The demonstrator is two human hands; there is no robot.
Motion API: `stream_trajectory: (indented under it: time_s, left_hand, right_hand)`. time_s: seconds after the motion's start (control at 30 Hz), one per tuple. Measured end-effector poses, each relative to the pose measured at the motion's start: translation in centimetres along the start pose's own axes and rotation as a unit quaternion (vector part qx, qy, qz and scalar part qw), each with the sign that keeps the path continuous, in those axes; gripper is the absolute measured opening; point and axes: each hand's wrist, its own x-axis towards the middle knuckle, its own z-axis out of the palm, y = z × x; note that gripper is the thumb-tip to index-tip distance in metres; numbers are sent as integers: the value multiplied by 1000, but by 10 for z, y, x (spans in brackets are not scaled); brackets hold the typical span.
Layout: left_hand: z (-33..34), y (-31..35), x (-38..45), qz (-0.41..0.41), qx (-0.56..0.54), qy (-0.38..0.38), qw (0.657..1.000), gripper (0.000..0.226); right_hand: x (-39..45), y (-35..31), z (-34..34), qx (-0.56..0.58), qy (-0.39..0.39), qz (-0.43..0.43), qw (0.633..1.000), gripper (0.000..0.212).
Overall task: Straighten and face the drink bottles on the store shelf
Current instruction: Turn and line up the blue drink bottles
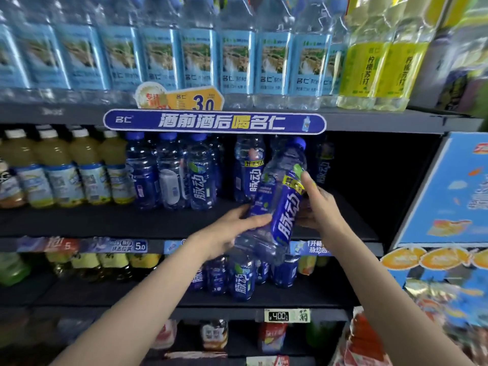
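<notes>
Light was bright and even on the shelf fronts above the hands, with soft glare on the clear blue-labelled plastic water bottles (237, 62). Behind the right hand (320, 204) the black shelf recess (383, 180) fell into deep shadow. Wide-angle bending curved the edges, and blur softened the corners, worst below both forearms.

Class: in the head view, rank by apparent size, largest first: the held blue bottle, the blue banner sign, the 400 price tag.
1. blue banner sign
2. held blue bottle, nearer the camera, so unsure
3. 400 price tag
</notes>
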Motion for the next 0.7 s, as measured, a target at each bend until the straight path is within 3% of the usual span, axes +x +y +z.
stream_trajectory:
  time_s: [0.1, 0.2, 0.27, 0.33, 0.4, 0.5, 0.57, 0.7]
  left_hand:
    - [-12, 7, -21, 3, -62, -1, 998, 57]
    - [-20, 14, -41, 9, -80, 10, 997, 40]
    - [-24, 16, -53, 8, -51, 20, 998, 61]
    - [-26, 15, -62, 15, 43, 51, 998, 64]
    - [-24, 15, -70, 28, 169, 89, 981, 63]
    - [-19, 11, -79, 62, 328, 135, 933, 78]
    - [-21, 2, -81, 79, 361, 145, 918, 88]
    - [-30, -7, -86, 63, 324, 118, 937, 97]
  right_hand:
    - [-11, -13, 2, 48, -32, -18, 998, 35]
    - [-22, -20, 12, 68, -61, -20, 996, 30]
    - [-29, -20, 20, 63, -84, -19, 994, 31]
    - [-39, -20, 28, 30, -122, -19, 992, 33]
    - [-46, -15, 41, -10, -146, -13, 989, 40]
    - [-54, -7, 59, 20, -74, -6, 997, 77]
    - [-56, -3, 67, 29, -23, -15, 999, 98]
    - [-62, 2, 70, -16, -4, -85, 996, 97]
